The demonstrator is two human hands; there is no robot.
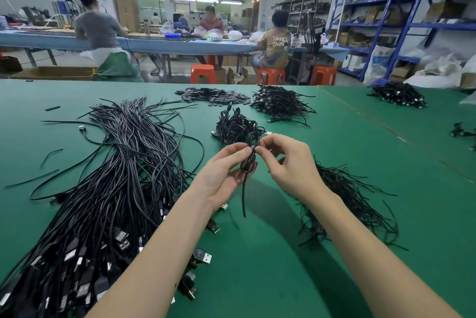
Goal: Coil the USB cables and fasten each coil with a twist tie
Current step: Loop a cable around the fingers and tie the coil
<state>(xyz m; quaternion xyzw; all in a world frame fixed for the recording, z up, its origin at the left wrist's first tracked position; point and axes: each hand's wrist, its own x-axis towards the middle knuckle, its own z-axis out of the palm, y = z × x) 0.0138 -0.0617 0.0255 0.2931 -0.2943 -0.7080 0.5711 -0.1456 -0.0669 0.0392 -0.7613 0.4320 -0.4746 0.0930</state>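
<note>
Above the green table (257, 253) I hold a small black coil of USB cable (248, 163). My left hand (221, 170) grips the coil from the left with thumb and fingers. My right hand (288, 160) pinches the top of the coil, where a thin black twist tie seems to sit; its fingers are curled. A loose cable end (243, 196) hangs down from the coil. A big bundle of uncoiled black USB cables (108, 188) lies at my left. A heap of black twist ties (345, 199) lies at my right.
A pile of tied coils (237, 127) sits just beyond my hands. Further back lie another cable pile (278, 103) and flat dark pieces (211, 94). A third pile (398, 94) is at the far right. Several people sit at a blue table beyond; orange stools and shelves stand behind.
</note>
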